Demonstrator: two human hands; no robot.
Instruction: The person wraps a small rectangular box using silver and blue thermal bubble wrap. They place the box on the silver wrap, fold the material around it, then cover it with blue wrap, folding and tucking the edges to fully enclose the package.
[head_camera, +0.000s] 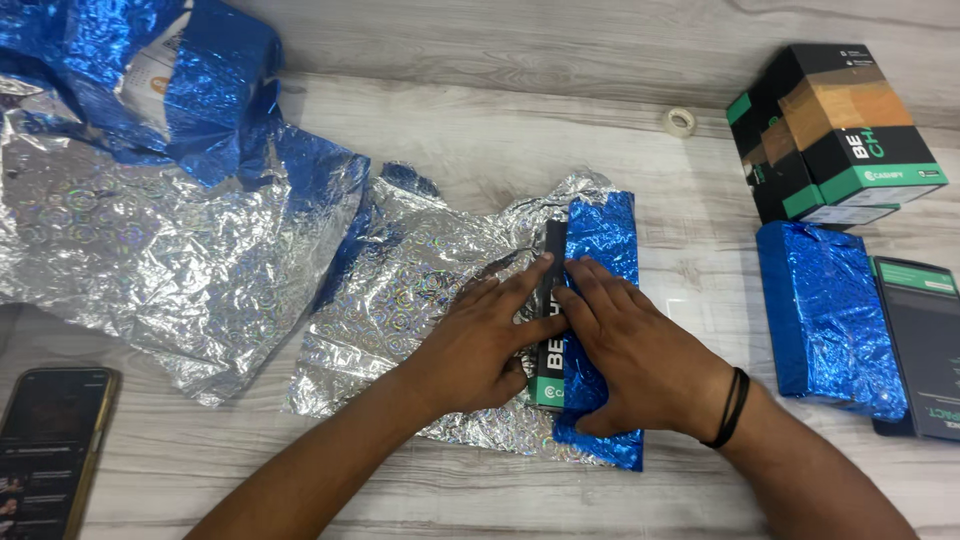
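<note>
black and green box half wrapped in blue foil, lying under flat, spread fingers of left hand and right hand, nothing gripped, silver foil sheet beneath left fingers, wrapped parcel right of them, tape roll beyond, phone far left

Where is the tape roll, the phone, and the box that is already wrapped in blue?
tape roll (680, 121), head view, on its white ring.
phone (45, 450), head view, on its dark screen.
wrapped box (825, 315), head view, on its blue top face.
</note>
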